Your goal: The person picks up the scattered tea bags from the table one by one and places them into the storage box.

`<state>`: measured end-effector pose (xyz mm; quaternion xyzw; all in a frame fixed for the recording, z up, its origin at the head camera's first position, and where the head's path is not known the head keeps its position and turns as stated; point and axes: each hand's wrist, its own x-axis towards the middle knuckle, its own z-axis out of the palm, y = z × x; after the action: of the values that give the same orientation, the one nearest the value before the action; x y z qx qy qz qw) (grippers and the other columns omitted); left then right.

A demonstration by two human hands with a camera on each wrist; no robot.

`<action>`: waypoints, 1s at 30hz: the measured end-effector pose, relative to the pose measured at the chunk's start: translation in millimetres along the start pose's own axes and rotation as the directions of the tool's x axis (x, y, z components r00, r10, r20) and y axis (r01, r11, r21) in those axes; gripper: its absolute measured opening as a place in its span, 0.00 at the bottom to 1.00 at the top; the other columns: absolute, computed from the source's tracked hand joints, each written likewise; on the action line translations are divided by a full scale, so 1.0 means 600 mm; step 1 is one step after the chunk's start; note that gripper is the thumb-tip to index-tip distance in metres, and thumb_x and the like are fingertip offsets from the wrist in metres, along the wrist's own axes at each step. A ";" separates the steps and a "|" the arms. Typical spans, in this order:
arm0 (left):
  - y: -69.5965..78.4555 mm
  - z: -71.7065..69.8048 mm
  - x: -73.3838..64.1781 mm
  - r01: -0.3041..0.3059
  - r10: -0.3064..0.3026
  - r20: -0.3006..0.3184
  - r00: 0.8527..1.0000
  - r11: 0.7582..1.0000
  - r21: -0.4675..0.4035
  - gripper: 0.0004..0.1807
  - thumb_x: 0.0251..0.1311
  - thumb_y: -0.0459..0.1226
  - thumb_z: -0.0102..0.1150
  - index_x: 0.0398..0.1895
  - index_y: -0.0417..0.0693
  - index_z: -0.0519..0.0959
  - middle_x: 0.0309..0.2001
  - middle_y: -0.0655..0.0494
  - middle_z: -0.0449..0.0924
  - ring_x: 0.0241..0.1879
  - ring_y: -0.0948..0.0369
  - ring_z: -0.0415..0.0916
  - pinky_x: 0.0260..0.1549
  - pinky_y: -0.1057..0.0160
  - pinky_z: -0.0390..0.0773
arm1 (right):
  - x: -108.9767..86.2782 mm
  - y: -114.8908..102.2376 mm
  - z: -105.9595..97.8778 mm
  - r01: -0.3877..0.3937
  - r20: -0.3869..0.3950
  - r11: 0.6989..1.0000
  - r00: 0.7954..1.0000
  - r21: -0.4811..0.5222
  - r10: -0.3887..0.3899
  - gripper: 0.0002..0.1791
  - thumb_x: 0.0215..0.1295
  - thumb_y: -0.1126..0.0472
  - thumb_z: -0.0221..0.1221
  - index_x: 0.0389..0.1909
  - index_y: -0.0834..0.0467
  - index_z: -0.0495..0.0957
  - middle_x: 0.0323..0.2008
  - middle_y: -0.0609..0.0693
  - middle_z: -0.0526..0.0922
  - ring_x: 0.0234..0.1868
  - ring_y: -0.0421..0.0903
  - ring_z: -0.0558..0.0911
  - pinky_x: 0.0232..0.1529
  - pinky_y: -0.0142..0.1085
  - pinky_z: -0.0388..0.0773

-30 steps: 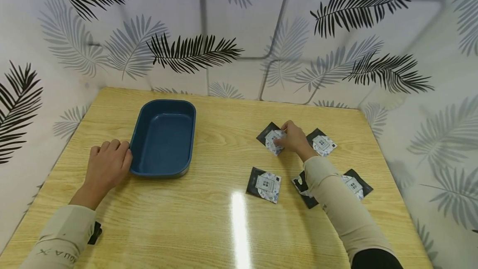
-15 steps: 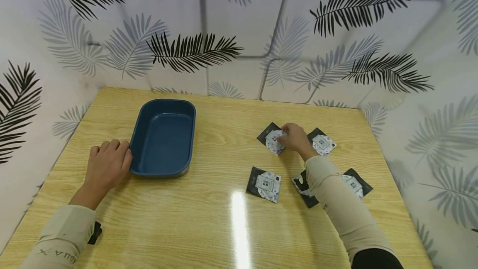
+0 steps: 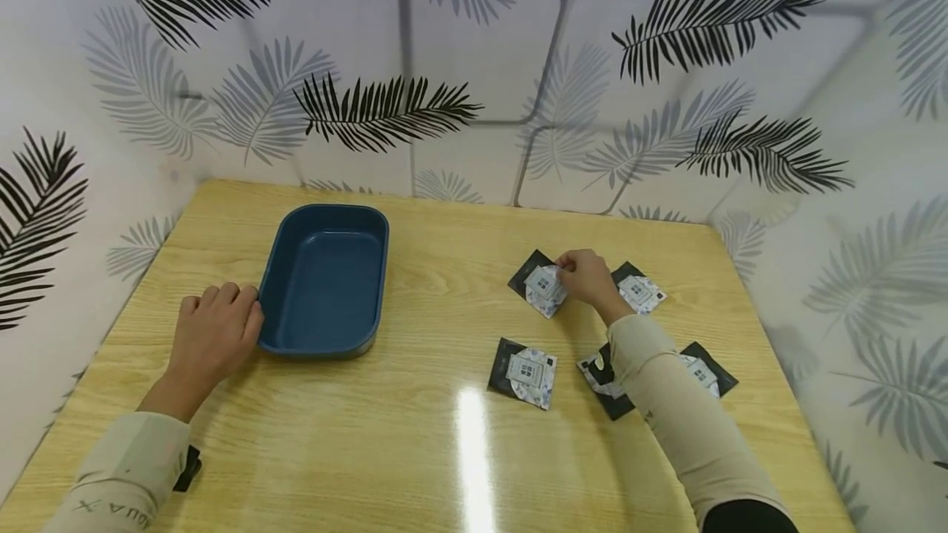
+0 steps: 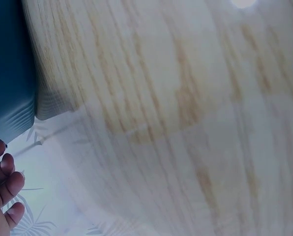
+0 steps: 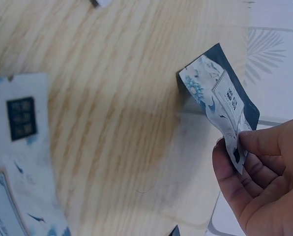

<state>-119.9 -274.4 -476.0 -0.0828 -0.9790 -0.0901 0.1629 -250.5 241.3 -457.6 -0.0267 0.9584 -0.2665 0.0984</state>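
Observation:
My right hand (image 3: 587,276) pinches the edge of a black-and-white printed sachet (image 3: 546,286) between thumb and fingers. Its near corner is bent in the right wrist view, where the sachet (image 5: 222,91) stands tilted against the table. On the left, my left hand (image 3: 218,334) grips the side rim of a deep blue rectangular dish (image 3: 336,286) with curled fingers. The left wrist view catches only those fingertips (image 4: 11,184) below the dish wall (image 4: 9,73). Inside the dish nothing lies.
Similar sachets lie around my right arm: one behind (image 3: 640,290), one in front (image 3: 523,373), one partly under the forearm (image 3: 606,385), and another at the right (image 3: 707,370). The wooden table (image 3: 429,270) meets a leaf-patterned wall covering (image 3: 474,146) at the back.
The right hand's fingertips have shifted slightly along the sachet to its outer edge. The left hand and the dish hold their place; the whole view has tipped a little.

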 end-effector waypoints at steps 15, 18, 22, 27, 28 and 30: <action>-0.001 0.001 0.000 -0.013 0.013 -0.028 1.000 1.000 -0.002 0.09 0.71 0.36 0.44 0.32 0.42 0.69 0.32 0.44 0.71 0.30 0.47 0.66 0.33 0.48 0.59 | 0.000 -0.018 -0.014 0.054 -0.114 0.997 0.992 0.050 -0.048 0.13 0.70 0.66 0.53 0.48 0.67 0.80 0.45 0.65 0.85 0.44 0.57 0.83 0.44 0.45 0.78; -0.001 0.000 0.001 -0.019 0.019 -0.041 0.999 1.000 -0.003 0.09 0.71 0.36 0.44 0.31 0.42 0.69 0.31 0.44 0.71 0.29 0.47 0.66 0.32 0.49 0.59 | 0.000 -0.022 -0.018 0.051 -0.117 0.998 0.992 0.048 -0.045 0.13 0.70 0.66 0.53 0.49 0.67 0.80 0.46 0.65 0.85 0.44 0.57 0.83 0.45 0.46 0.78; -0.001 -0.001 0.003 -0.018 0.018 -0.043 0.999 1.000 -0.005 0.10 0.71 0.36 0.44 0.31 0.43 0.68 0.30 0.45 0.71 0.28 0.48 0.65 0.31 0.49 0.59 | 0.002 -0.027 -0.021 0.051 -0.109 0.997 0.993 0.060 -0.044 0.13 0.70 0.65 0.53 0.49 0.67 0.80 0.47 0.65 0.84 0.46 0.58 0.83 0.47 0.47 0.78; 0.000 -0.003 0.003 -0.008 0.008 -0.008 1.000 1.000 -0.004 0.10 0.72 0.37 0.44 0.32 0.43 0.69 0.31 0.44 0.72 0.29 0.47 0.67 0.31 0.49 0.60 | 0.002 -0.032 -0.021 0.064 -0.112 0.996 0.992 0.068 -0.056 0.13 0.70 0.65 0.53 0.48 0.67 0.80 0.45 0.65 0.85 0.45 0.57 0.83 0.45 0.45 0.78; 0.000 -0.003 0.003 -0.006 0.006 -0.001 1.000 1.000 -0.003 0.10 0.72 0.37 0.43 0.32 0.43 0.69 0.31 0.45 0.72 0.29 0.48 0.66 0.32 0.49 0.60 | 0.003 -0.033 -0.022 0.066 -0.111 0.995 0.992 0.069 -0.058 0.13 0.70 0.65 0.53 0.48 0.67 0.81 0.45 0.64 0.85 0.45 0.57 0.83 0.44 0.45 0.78; 0.000 -0.003 0.002 -0.003 0.003 0.004 1.000 1.000 -0.003 0.10 0.72 0.37 0.43 0.32 0.43 0.69 0.31 0.45 0.72 0.29 0.48 0.66 0.32 0.49 0.60 | 0.003 -0.035 -0.022 0.066 -0.099 0.995 0.993 0.076 -0.058 0.13 0.70 0.65 0.53 0.48 0.66 0.81 0.45 0.64 0.85 0.44 0.57 0.83 0.43 0.43 0.78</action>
<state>-120.6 -274.6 -473.6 -0.0849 -0.9791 -0.0911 0.1608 -254.8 230.0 -435.8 -0.0397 0.9495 -0.3081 0.0443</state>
